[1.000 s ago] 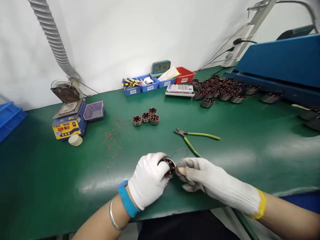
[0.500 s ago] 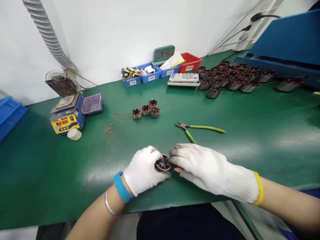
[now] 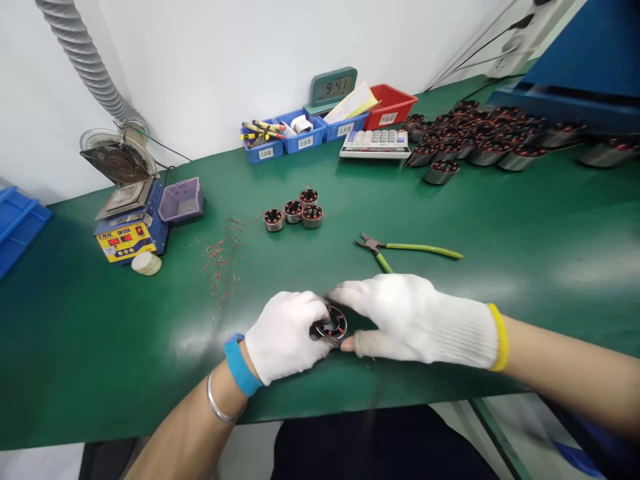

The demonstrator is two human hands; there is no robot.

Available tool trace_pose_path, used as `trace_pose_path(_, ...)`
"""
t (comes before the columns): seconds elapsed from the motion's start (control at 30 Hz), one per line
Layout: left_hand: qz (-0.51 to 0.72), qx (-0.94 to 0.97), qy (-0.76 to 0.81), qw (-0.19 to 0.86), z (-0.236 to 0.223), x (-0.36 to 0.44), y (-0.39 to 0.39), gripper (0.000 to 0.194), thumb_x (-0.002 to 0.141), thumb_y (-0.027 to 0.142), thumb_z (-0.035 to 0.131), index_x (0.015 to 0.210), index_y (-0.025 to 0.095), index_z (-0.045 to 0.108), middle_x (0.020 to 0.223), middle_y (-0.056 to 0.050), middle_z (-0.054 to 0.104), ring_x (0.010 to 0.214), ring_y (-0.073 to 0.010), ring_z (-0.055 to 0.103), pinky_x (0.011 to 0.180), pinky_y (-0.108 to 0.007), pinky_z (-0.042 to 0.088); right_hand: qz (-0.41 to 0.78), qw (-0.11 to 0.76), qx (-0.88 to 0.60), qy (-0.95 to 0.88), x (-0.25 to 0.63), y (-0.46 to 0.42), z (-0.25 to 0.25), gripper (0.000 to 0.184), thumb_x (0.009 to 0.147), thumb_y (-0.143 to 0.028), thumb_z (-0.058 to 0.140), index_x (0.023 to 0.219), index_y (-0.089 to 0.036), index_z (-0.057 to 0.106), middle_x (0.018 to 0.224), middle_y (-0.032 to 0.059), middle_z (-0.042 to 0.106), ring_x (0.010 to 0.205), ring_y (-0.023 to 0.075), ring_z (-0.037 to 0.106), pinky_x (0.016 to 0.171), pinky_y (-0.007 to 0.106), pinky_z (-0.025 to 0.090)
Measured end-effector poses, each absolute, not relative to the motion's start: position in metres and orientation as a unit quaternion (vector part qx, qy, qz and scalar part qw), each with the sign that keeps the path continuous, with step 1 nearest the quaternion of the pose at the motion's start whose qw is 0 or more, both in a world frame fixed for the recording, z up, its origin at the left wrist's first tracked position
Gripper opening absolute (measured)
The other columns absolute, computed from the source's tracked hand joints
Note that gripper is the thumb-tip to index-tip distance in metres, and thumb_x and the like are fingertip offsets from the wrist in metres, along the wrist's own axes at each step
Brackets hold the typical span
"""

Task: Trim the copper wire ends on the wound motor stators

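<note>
My left hand (image 3: 290, 337), in a white glove, grips a motor stator (image 3: 342, 323), a metal ring with copper windings inside. It holds the ring near the table's front edge. Around the right side of the ring is my right hand (image 3: 395, 317), also gloved. Its thumb and fingers are apart, the fingertips at the far rim and the bare thumb tip at the near side; whether they touch the ring I cannot tell. Just beyond the right hand lie green-handled cutting pliers (image 3: 373, 244) with spread handles, one handle partly hidden by the glove.
Several stators (image 3: 313, 215) stand mid-table, copper wire scraps (image 3: 217, 257) to their left. A yellow-and-blue heating unit (image 3: 127, 240) and a purple tray (image 3: 180, 200) are at left. A calculator (image 3: 375, 143), tool bins (image 3: 305, 140), a red bin (image 3: 393, 107) and many stators (image 3: 480, 140) line the back.
My right hand has left its pinch near the wires and spread around the stator's right side. The left hand keeps its grip. The view has shifted, and the clock changed from 9:40 to 9:41.
</note>
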State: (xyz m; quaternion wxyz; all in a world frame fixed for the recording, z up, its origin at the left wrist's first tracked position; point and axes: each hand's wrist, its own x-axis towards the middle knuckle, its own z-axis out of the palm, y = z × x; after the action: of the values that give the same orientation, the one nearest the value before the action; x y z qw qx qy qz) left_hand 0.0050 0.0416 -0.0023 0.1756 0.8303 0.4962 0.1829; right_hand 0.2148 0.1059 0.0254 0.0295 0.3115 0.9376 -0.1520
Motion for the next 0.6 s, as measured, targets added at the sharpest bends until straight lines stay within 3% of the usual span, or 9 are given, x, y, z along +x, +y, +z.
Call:
trace_pose_path(0.1, 0.189, 0.824, 0.501, 0.185, -0.002, 0.006, 0.04, 0.012, 0.084, 0.029, 0.072, 0.083, 0.019, 0.065, 0.091, -0.004, 0.073, 0.082, -0.0194, 0.068, 0.077, -0.032, 0.05, -0.179, 0.079, 0.346, 0.917, 0.225, 0.105, 0.021, 0.033, 0.089, -0.047, 0.062, 0.112, -0.025, 0.068, 0.1, 0.0059, 0.075, 0.088, 0.029, 0.072, 0.063, 0.032, 0.046)
trace_pose_path(0.23, 0.175, 0.826, 0.503, 0.185, -0.002, 0.008, 0.04, 0.014, 0.084, 0.031, 0.071, 0.082, 0.02, 0.064, 0.09, -0.004, 0.072, 0.08, -0.0197, 0.067, 0.074, -0.032, 0.05, -0.116, 0.027, 0.353, 0.928, 0.236, 0.093, 0.001, 0.031, 0.093, -0.036, 0.056, 0.121, -0.027, 0.066, 0.104, 0.0061, 0.072, 0.078, 0.0222, 0.069, 0.055, 0.029, 0.041)
trace_pose_path(0.37, 0.175, 0.821, 0.509, 0.189, -0.001, 0.008, 0.04, 0.013, 0.083, 0.03, 0.071, 0.08, 0.02, 0.063, 0.089, -0.003, 0.072, 0.082, -0.0197, 0.067, 0.075, -0.033, 0.05, -0.086, 0.001, 0.382, 0.92, 0.236, 0.09, -0.007, 0.038, 0.095, -0.036, 0.052, 0.131, -0.027, 0.061, 0.118, 0.0081, 0.067, 0.077, 0.0196, 0.068, 0.05, 0.026, 0.034)
trace_pose_path(0.5, 0.195, 0.817, 0.504, 0.201, -0.003, 0.007, 0.039, 0.013, 0.084, 0.031, 0.071, 0.08, 0.021, 0.063, 0.093, -0.004, 0.073, 0.086, -0.0209, 0.069, 0.078, -0.034, 0.049, -0.164, 0.03, 0.345, 0.924, 0.229, 0.097, 0.002, 0.022, 0.095, -0.027, 0.049, 0.105, -0.027, 0.069, 0.098, 0.0037, 0.068, 0.079, 0.0189, 0.066, 0.059, 0.027, 0.04)
trace_pose_path(0.6, 0.203, 0.808, 0.506, 0.222, -0.004, 0.007, 0.039, 0.012, 0.081, 0.028, 0.072, 0.079, 0.021, 0.062, 0.094, -0.004, 0.072, 0.086, -0.0215, 0.068, 0.079, -0.035, 0.049, -0.208, 0.036, 0.353, 0.911, 0.222, 0.099, 0.007, 0.017, 0.09, -0.021, 0.05, 0.084, -0.024, 0.066, 0.085, 0.0026, 0.066, 0.076, 0.0188, 0.063, 0.062, 0.028, 0.041)
